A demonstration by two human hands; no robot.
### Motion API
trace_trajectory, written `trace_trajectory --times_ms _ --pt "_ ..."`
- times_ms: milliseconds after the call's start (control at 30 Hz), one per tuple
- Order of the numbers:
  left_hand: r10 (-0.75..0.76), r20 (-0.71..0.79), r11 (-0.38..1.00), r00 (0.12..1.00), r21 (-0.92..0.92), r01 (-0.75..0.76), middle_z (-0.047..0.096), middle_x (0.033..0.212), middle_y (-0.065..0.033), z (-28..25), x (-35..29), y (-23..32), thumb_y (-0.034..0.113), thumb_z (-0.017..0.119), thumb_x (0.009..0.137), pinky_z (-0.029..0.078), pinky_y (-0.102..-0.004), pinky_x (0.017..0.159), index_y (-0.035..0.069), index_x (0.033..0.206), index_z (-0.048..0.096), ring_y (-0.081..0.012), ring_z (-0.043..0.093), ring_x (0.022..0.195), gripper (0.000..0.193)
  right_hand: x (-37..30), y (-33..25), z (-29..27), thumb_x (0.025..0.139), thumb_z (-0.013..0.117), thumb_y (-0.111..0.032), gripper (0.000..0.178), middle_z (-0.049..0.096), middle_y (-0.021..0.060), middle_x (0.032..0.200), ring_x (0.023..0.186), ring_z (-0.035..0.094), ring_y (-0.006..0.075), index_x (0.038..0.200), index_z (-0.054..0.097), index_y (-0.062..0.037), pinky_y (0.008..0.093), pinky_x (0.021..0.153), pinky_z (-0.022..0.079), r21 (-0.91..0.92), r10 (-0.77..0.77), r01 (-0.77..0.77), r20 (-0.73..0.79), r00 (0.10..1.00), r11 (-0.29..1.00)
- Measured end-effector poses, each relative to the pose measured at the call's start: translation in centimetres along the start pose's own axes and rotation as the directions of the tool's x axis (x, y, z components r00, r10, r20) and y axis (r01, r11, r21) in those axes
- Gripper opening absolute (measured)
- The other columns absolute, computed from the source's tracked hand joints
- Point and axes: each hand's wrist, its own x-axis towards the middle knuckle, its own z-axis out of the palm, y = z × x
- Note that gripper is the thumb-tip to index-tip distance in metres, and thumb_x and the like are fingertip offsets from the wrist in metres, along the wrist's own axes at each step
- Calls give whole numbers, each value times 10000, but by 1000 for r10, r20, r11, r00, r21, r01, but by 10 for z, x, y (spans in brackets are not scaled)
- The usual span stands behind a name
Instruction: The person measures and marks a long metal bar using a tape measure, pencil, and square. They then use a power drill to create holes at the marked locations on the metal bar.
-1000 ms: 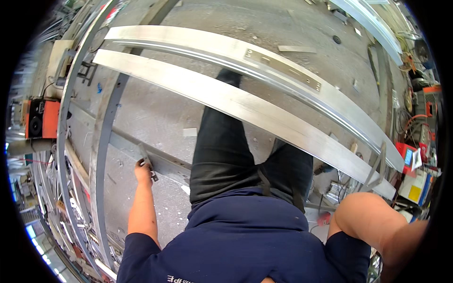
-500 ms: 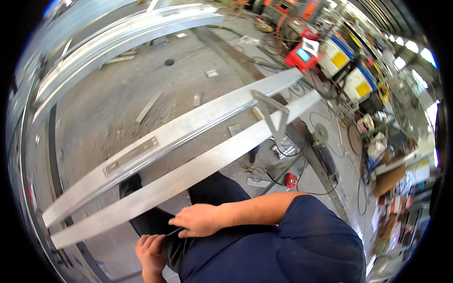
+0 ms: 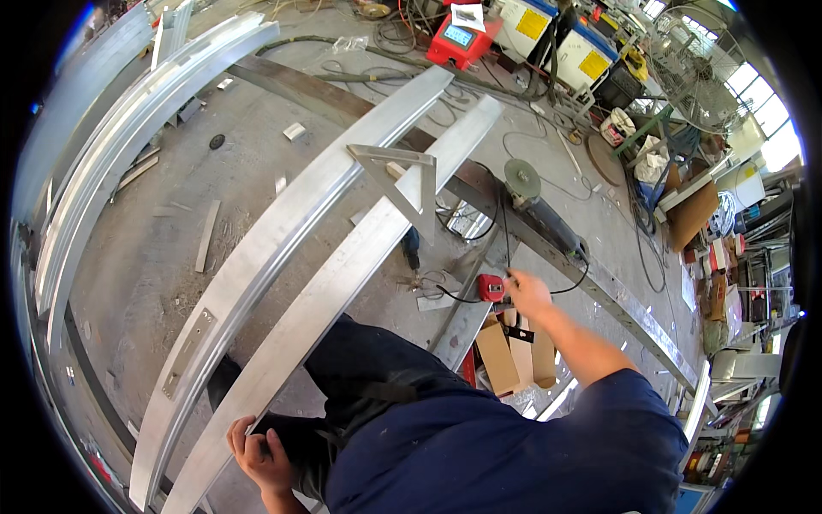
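Right hand (image 3: 527, 294) closes on small red tool (image 3: 491, 288); left hand (image 3: 257, 450) grips long silver aluminium bar (image 3: 342, 278), slanting away up-right.

One head-worn fisheye view looks steeply down over the person's own torso onto the workshop floor (image 3: 163, 223)

Grey concrete workshop floor (image 3: 154, 231), dusty, strewn with short metal offcuts (image 3: 206, 236), a small dark disc (image 3: 217, 141), black cables (image 3: 531, 141) looping across it, a red welding machine (image 3: 462, 38) standing at its far edge, flattened cardboard pieces (image 3: 514, 355) lying nearer
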Motion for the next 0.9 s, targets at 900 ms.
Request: trace_trajectory --times_ms 900 --pt "-96 73 994 993 65 91 667 1162 -205 9 6 12 10 703 846 460 -486 991 6 784 533 -404 611 1103 180 142 -61 26 928 696 -301 456 681 251 1238 1188 628 439 1246 636 20 482 995 509 206 -163 161 -5 987 965"
